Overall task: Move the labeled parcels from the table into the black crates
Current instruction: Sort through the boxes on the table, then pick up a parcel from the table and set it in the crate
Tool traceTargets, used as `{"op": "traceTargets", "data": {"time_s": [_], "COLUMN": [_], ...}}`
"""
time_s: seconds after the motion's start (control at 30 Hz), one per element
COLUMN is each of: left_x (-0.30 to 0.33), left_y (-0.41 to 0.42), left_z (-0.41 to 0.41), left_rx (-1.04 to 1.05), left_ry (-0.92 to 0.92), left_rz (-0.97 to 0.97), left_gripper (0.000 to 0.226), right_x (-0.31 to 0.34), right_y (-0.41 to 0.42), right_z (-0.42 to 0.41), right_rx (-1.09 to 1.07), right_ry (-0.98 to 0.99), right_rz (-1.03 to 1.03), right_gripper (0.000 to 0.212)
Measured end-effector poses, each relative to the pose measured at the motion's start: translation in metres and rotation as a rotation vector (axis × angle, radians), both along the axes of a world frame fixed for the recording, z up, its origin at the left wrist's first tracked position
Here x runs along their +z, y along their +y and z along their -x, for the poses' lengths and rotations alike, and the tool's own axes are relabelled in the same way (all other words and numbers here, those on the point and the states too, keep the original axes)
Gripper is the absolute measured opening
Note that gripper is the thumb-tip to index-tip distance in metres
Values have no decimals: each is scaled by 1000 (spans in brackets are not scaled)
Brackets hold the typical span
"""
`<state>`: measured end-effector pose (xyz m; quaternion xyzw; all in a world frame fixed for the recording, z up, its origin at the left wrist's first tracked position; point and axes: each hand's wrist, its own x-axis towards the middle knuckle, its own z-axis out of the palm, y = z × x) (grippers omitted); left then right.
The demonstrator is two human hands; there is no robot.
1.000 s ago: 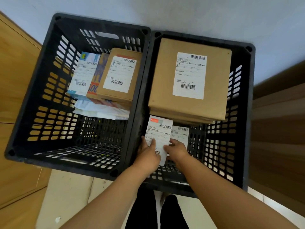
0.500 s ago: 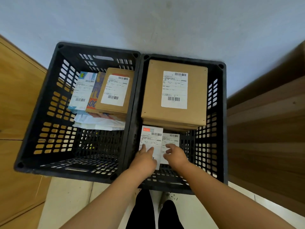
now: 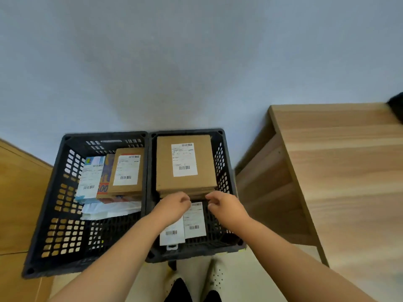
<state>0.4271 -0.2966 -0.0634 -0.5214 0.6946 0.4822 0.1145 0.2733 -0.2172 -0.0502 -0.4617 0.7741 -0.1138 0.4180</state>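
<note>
Right crate (image 3: 226, 171): big brown parcel (image 3: 185, 164), 2 labelled packets (image 3: 194, 223). Left hand (image 3: 174, 205), right hand (image 3: 224, 205) loosely curled, holding nothing.

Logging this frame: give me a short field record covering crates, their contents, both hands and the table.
left crate: small brown box with white label, leaning on flat colourful packs; pale bags below
right crate: large brown box on a cardboard stack at the far end; two dark labelled parcels at the near end
left hand: above the parcels, fingers loosely curled, holds nothing
right hand: same, holds nothing
table: wooden, right of the crates; no parcels on the visible part
</note>
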Motion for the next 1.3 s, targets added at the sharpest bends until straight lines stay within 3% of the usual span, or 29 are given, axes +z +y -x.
{"op": "traceTargets", "data": {"time_s": [0.23,0.4,0.67,0.77,1.07,1.3], "left_x": [84,125,174,185,195,190], "left_y": [29,68,182,232,311,313], "left_z": [82,164,341,404,527,605], "left_rx": [-63,-172,-277,-316,-334,-306], "left_ry": [184,219,346,415,450,431], "left_rz": [32,136,126,125,168,170], "left_gripper": [26,25,35,28,11,23], "right_x": [83,123,179,198,214,200], "right_y": [52,106,253,310,402,406], "right_z": [79,151,309,373,509,586], "right_rx": [-175,-333,-402,-430,-518,-510], "right_ry": [30,88,226,286,303,285], "right_rz": [106,177,206,197,193,199], "right_gripper": [31,31,27,27,27,27]}}
